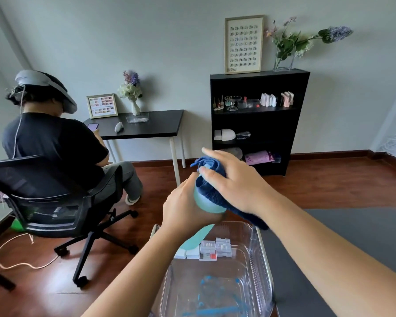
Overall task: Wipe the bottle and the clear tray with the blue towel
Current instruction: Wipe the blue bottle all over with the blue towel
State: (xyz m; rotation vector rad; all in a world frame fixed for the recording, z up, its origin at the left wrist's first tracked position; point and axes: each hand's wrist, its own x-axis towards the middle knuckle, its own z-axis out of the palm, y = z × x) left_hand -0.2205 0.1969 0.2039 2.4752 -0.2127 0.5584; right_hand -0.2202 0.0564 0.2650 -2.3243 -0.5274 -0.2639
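My left hand (185,208) grips a pale teal bottle (205,202) by its lower body and holds it in the air above the clear tray (260,266). My right hand (237,179) presses the dark blue towel (212,177) over the bottle's top and right side; the towel's loose end hangs down past my wrist. The bottle's neck and cap are hidden under the cloth. The clear plastic tray sits below, at the table's left edge, with small white boxes and a teal piece at its far end and blue items showing through its bottom.
A grey mat (357,236) covers the table to the right of the tray. A person sits in a black office chair (55,202) at the left, facing a black desk (142,125). A black shelf (258,120) stands against the far wall. A cable (21,255) lies on the wood floor.
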